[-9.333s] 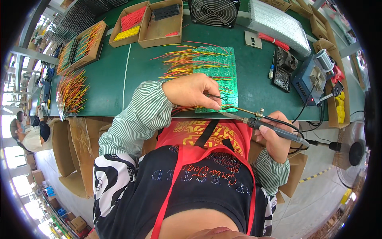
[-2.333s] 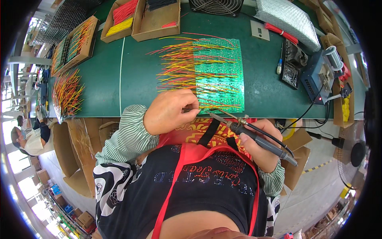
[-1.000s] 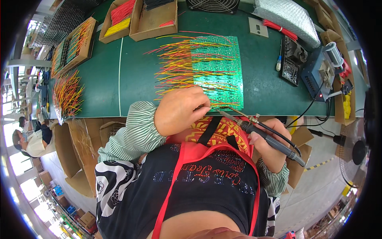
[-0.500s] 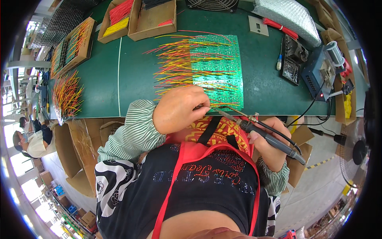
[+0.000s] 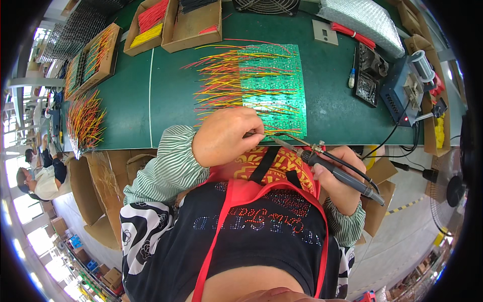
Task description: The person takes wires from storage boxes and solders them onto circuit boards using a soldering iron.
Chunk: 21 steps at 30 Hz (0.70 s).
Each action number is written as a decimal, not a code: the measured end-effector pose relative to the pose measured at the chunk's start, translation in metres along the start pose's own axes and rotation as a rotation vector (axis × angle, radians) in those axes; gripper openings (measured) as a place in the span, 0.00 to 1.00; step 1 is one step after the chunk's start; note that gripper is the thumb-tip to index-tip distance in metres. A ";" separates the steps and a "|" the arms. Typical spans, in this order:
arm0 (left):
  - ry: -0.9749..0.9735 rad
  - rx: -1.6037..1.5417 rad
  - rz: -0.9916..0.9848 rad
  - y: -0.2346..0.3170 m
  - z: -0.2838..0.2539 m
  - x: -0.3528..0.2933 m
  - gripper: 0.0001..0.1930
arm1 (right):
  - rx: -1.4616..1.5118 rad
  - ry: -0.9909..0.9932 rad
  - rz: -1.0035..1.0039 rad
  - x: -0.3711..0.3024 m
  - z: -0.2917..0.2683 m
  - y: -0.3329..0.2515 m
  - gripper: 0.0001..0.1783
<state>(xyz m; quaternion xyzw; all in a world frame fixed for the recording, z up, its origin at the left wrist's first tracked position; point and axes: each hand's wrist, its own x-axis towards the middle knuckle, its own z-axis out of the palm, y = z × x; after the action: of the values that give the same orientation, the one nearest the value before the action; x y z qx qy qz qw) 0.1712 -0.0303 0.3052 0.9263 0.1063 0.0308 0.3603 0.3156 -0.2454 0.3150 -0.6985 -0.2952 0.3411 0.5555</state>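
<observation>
My right hand point(image 5: 343, 171) grips a soldering iron point(image 5: 342, 177) with a metal clamp and a thin feed tube fixed along it. The iron's tip points left, at the near edge of a green circuit board panel point(image 5: 276, 75). Close to that tip, my left hand point(image 5: 229, 135) is pinched at the panel's near left corner. What its fingertips hold is too small to make out. Rows of red, yellow and black wires point(image 5: 219, 93) lie across the panel and stick out past its left side.
At the far left lie a bundle of wires point(image 5: 85, 121) and a cardboard box of wired boards point(image 5: 95, 60). Wire boxes point(image 5: 191, 38) stand at the back. On the right are a soldering station point(image 5: 402, 93), a black tray point(image 5: 370, 75) and a solder spool point(image 5: 422, 65). A cable hangs by the table edge.
</observation>
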 end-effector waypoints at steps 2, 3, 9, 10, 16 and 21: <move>-0.007 0.008 -0.009 0.001 0.000 0.000 0.05 | -0.033 -0.011 -0.012 -0.001 -0.003 0.002 0.10; -0.011 0.014 0.000 0.001 0.000 0.000 0.05 | -0.068 -0.022 -0.024 -0.002 -0.004 0.003 0.10; -0.027 0.018 0.024 0.000 -0.002 0.002 0.05 | 0.059 0.082 0.006 -0.007 -0.007 -0.001 0.10; -0.027 0.021 0.022 0.001 -0.002 0.002 0.05 | 0.059 0.081 0.005 -0.007 -0.009 -0.002 0.10; 0.014 0.060 0.025 0.003 -0.002 -0.001 0.06 | 0.069 0.109 0.071 -0.012 -0.016 -0.006 0.10; 0.224 0.196 0.092 0.013 -0.008 0.005 0.06 | -0.018 0.147 0.035 -0.015 -0.020 0.000 0.11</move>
<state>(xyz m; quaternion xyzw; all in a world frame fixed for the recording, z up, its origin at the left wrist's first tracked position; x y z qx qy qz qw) 0.1769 -0.0330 0.3198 0.9516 0.1058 0.1397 0.2525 0.3226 -0.2687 0.3203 -0.7316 -0.2444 0.2961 0.5633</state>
